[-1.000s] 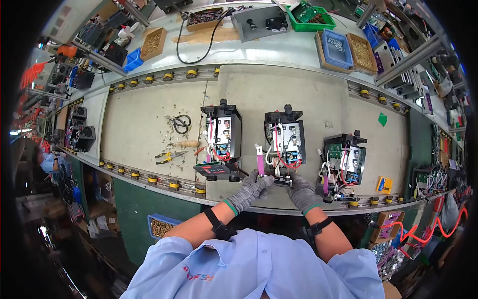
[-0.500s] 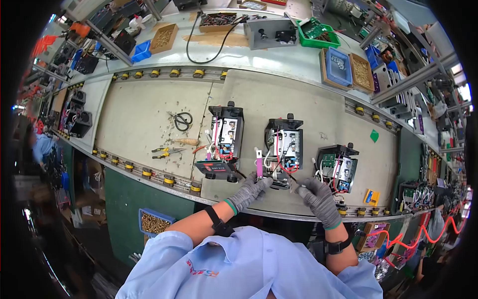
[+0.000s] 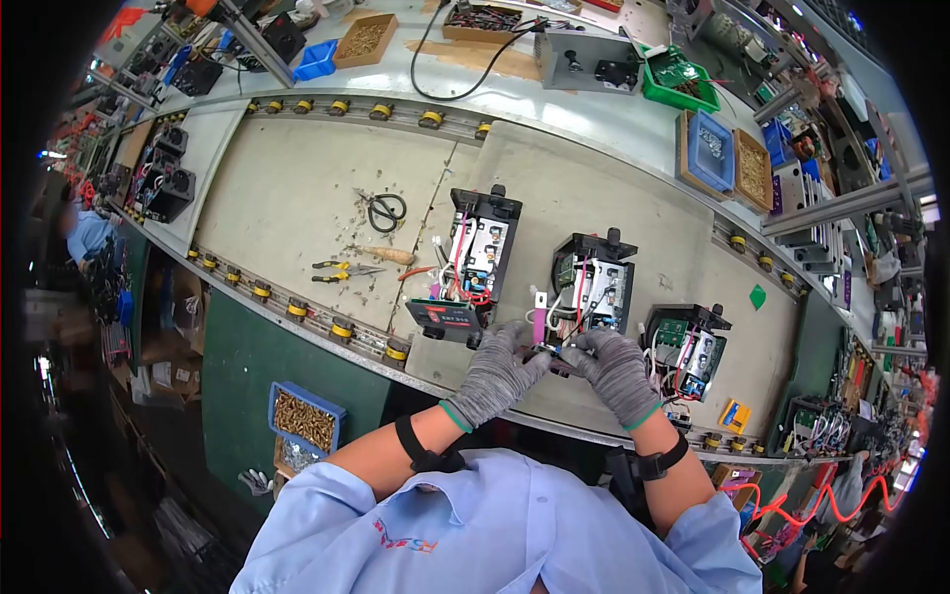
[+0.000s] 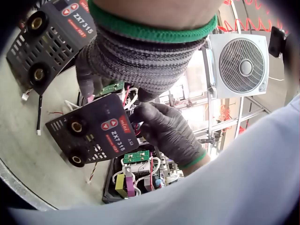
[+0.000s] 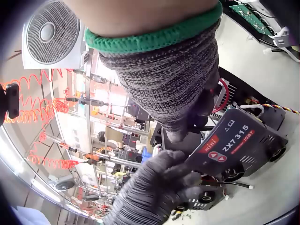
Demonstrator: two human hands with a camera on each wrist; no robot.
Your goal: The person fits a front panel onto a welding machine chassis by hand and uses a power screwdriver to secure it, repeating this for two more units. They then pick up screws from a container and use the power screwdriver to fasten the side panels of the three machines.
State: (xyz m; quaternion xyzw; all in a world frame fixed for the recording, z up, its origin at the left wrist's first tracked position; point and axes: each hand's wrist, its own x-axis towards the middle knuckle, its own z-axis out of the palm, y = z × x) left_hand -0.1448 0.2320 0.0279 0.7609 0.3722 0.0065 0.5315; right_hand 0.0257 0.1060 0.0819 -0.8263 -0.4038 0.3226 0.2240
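Note:
My gloved left hand [image 3: 500,374] holds the black front panel [image 4: 97,123] of the middle open-cased welding machine [image 3: 602,282], its thumb and fingers at the panel's side edge. Printed "ZX7 315", the panel carries two round sockets and slotted vents. At the opposite edge is my gloved right hand [image 3: 616,374], fingers curled beside the wires behind the panel. A thin black wire [image 5: 203,128] runs from those fingers; the fingertips are mostly hidden by the glove. A purple strip [image 3: 539,322] stands up by my left fingertips.
Similar open machines stand left [image 3: 485,247] and right [image 3: 683,351] on the bench. Scissors [image 3: 384,211] and yellow-handled pliers [image 3: 341,270] lie farther left among scraps. Roller rails [image 3: 341,327] line the bench edge; a blue bin of brass parts [image 3: 305,421] sits below.
My right hand drew away to the right with a black wire, then came back to the panel. My left hand stayed on the panel, which now tilts up toward me.

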